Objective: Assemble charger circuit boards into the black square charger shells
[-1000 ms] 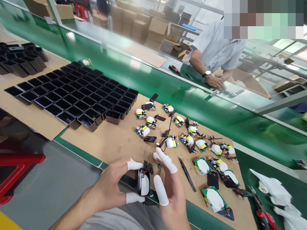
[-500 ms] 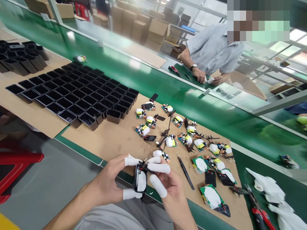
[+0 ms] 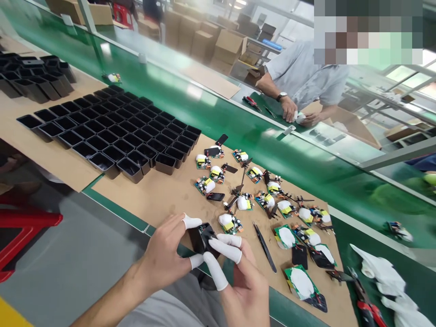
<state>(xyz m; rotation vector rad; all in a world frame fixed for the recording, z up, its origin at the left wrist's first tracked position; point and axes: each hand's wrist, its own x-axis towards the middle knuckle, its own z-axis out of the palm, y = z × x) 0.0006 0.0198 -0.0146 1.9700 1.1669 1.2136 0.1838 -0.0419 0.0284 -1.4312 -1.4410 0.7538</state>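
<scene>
My left hand (image 3: 163,250), with white finger cots on its thumb and index finger, grips a small black plastic case (image 3: 195,238) by its sides near the bench edge. At the mouth of the case lies a black cover (image 3: 207,232), tilted in my view. The cot-covered fingers of my right hand (image 3: 243,270) close on this cover and the case rim; the circuit board inside is now mostly hidden. Just beyond my hands sits a circuit board (image 3: 230,223) with white filler and yellow tape. Black tweezers (image 3: 264,247) lie to the right of my right hand.
Rows of open black cases (image 3: 102,162) stand at left on brown cardboard (image 3: 163,195). Several boards with black covers, such as a green board (image 3: 301,282), spread at right. Red-handled pliers (image 3: 364,297) and white cloth (image 3: 384,268) lie beyond. Across the bench, a co-worker's hands (image 3: 289,109) handle white pieces.
The cover, earlier held above the case with white filler showing inside, now lies over its opening. My hands have tilted the case, and the right fingers have come onto the cover.
</scene>
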